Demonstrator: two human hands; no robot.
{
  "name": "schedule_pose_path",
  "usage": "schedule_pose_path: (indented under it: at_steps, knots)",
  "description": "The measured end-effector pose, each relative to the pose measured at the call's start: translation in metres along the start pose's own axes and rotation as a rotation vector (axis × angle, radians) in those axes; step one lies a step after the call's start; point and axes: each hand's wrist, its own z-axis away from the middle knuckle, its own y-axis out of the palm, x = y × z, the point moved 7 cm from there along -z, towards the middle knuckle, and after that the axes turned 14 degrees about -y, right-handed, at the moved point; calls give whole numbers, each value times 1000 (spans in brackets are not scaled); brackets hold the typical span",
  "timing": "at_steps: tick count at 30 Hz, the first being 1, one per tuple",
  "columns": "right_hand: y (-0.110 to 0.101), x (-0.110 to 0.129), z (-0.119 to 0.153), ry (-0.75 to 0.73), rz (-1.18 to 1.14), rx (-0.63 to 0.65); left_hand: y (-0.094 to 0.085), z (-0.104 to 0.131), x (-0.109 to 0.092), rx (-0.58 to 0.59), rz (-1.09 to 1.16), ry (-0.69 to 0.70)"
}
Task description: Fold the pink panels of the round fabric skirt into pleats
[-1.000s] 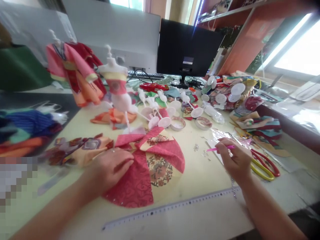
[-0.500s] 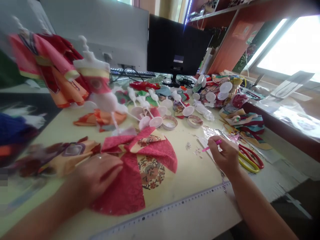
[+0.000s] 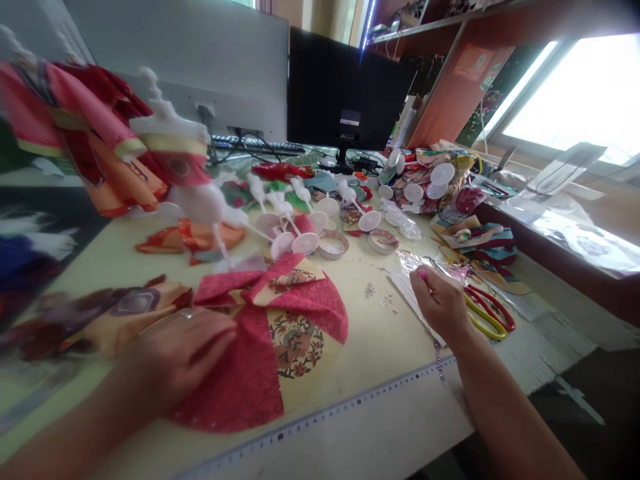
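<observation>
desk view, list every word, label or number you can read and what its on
Nothing here reads clearly.
Ruler: its row of numbers is too small and blurred to read.
Black monitor: the pale label on its back is too small.
Reddish shelf panel: the green and white sticker is too blurred.

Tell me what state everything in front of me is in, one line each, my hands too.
Red cloth: spread out, upper part folded over
Left hand: resting on the cloth, grip unclear
Right hand: closed around the pink tool
Pink tool: held, mostly hidden
Ruler: lying flat
White stands: several tipped over
Black monitor: upright, back showing, power unclear
</observation>
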Motion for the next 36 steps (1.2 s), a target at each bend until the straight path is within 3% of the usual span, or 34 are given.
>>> schedule_pose_path:
  at_steps: [7,14,20,28,36]
  knots:
    - [7,9,0,-70,12,319,-4,0,-5,-23,38,-52]
    - [20,10,26,-112,5,593,-2,-2,-10,1,65,-6]
    - [33,10,32,-107,60,638,0,-1,-10,30,99,-58]
    - [34,13,25,-130,32,663,1,-3,-22,98,115,-90]
    - [15,3,17,-99,-59,549,3,0,-17,84,165,-77]
